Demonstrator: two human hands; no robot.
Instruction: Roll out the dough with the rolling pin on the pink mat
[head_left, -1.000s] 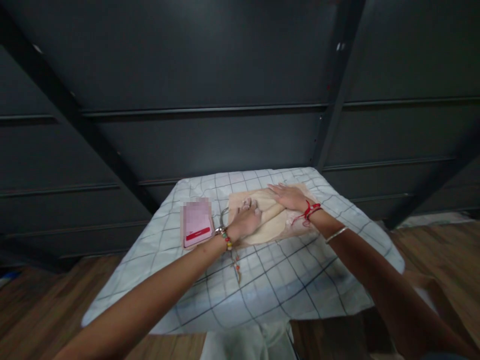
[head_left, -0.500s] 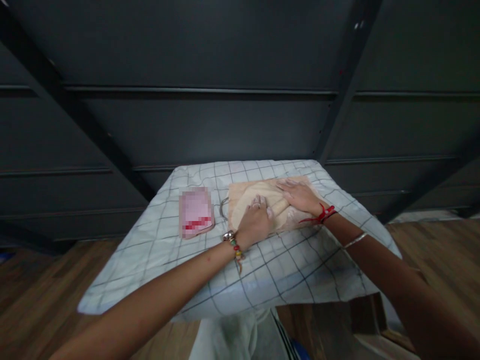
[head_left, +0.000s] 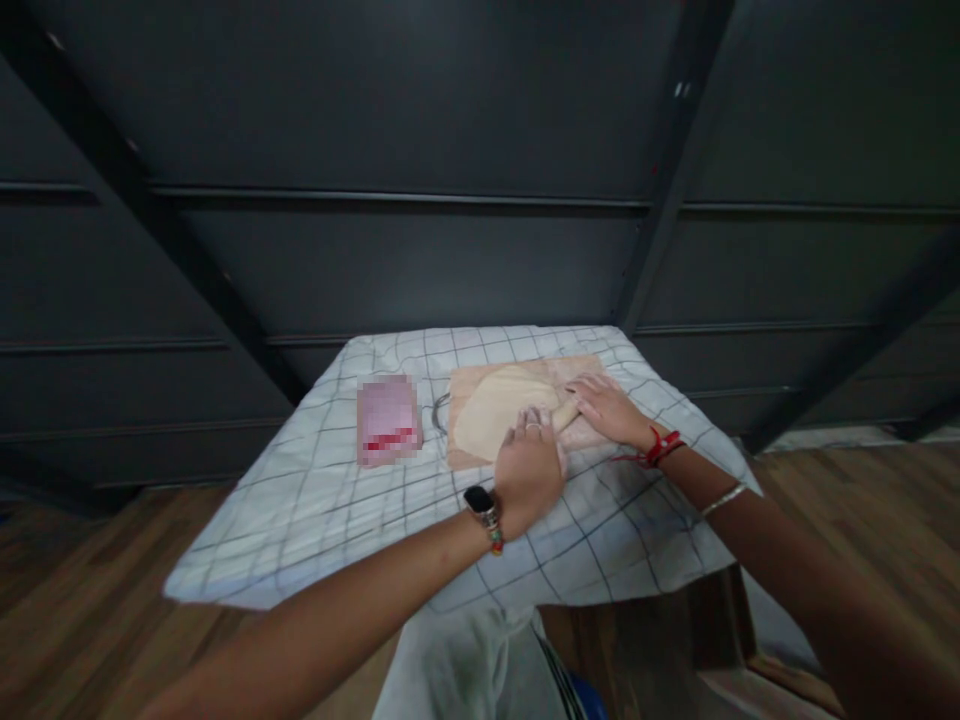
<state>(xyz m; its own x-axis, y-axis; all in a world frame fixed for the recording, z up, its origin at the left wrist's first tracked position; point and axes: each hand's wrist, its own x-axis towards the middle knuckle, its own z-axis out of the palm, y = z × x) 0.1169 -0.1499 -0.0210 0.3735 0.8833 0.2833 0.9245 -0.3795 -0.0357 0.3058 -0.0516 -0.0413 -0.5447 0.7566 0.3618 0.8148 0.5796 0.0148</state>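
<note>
A thin, flat sheet of pale dough point(head_left: 495, 405) lies on a light wooden board point(head_left: 462, 383). Across the dough's right edge runs a slim pale rolling pin point(head_left: 565, 414), only its middle showing between my hands. My left hand point(head_left: 531, 465), floury at the fingers and wearing a ring, is bent over the pin's near end; its thumb and palm are hidden. Over the far end lies my right hand point(head_left: 609, 408), palm down with fingers stretched out and floury. Flour whitens the board's right side.
The board rests on a table with a white checked cloth point(head_left: 390, 515). A blurred pink item point(head_left: 387, 415) lies left of the board, beside a dark curved handle point(head_left: 440, 412). Dark panels point(head_left: 420, 265) rise behind the table. My legs point(head_left: 457, 665) are below its front edge.
Both hands have moved toward me and to the right, with the rolling pin under them. More of the flat dough shows on the left. The view has shifted slightly.
</note>
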